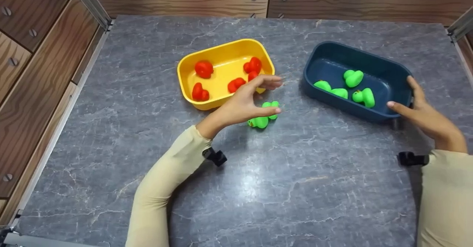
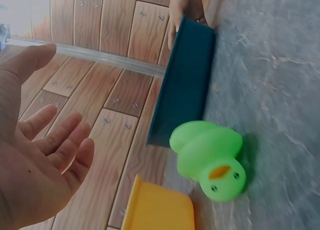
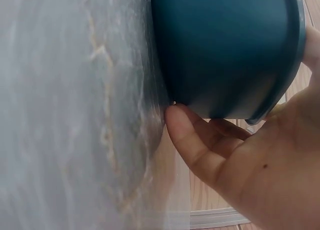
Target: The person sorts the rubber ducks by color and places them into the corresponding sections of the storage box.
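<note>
My left hand (image 1: 242, 104) hovers over two green rubber ducks (image 1: 261, 122) beside the yellow tub's near right corner. Its thumb and fingers are spread apart with nothing between them. In the left wrist view the green ducks (image 2: 210, 157) lie against each other on the tabletop, away from the palm. At the right, my right hand (image 1: 430, 117) grips the end of a dark blue tub (image 1: 340, 104), thumb over the rim. The right wrist view has its fingers (image 3: 187, 135) bent against the tub's outer wall. Several green ducks (image 1: 353, 78) lie inside that tub.
A yellow tub (image 1: 184, 91) holding several red rubber ducks (image 1: 203, 69) stands left of the blue one, with a gap between them. Both are on a grey marbled table (image 1: 288, 188). Wood-patterned panels (image 1: 177, 1) border the back and left sides.
</note>
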The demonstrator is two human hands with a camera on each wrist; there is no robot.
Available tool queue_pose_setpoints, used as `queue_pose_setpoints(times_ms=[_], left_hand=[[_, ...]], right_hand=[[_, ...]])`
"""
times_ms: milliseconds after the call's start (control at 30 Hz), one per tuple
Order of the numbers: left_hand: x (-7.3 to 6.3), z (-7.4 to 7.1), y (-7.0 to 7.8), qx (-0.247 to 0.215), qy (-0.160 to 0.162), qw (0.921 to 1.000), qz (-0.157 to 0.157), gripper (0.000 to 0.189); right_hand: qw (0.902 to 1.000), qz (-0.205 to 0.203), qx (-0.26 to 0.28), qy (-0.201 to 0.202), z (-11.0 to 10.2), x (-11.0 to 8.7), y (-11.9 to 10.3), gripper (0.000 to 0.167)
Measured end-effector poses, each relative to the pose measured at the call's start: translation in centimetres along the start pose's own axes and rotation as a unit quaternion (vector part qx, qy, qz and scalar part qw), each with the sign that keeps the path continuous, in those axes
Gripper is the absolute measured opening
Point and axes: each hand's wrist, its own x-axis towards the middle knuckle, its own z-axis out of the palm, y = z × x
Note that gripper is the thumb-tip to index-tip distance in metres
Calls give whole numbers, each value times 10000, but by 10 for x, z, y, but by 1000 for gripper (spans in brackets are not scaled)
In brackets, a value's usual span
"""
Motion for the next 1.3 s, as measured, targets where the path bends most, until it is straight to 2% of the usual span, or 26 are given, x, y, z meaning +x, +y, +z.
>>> queue_pose_setpoints(times_ms=[133,400,600,733,967,1133,1300], left_hand=[[-9,-2,-7,-54,-103,9999,-78,68],[-24,-1,-31,323,-269,9982,-438,75],[-22,2,-43,320,-343,9962,-739,73],[-20,4,-50,549,-399,9935,-915,74],[-16,7,-59,984,-459,9886,-1046,75],[-13,10,-64,1045,-458,9863,-1189,74],[-12,14,-67,1012,-316,9862,-1268,70]], right_hand=[[10000,-8,12,32,2,-1,1,99],[10000,35,-42,30,0,0,-1,99],[9999,-139,95,-15,2,0,-1,98],[9999,-92,96,-35,2,0,-2,98],[10000,23,0,-60,0,1,-3,100],[10000,27,-6,-45,0,1,-2,100],[10000,-1,-31,-41,0,1,-2,100]])
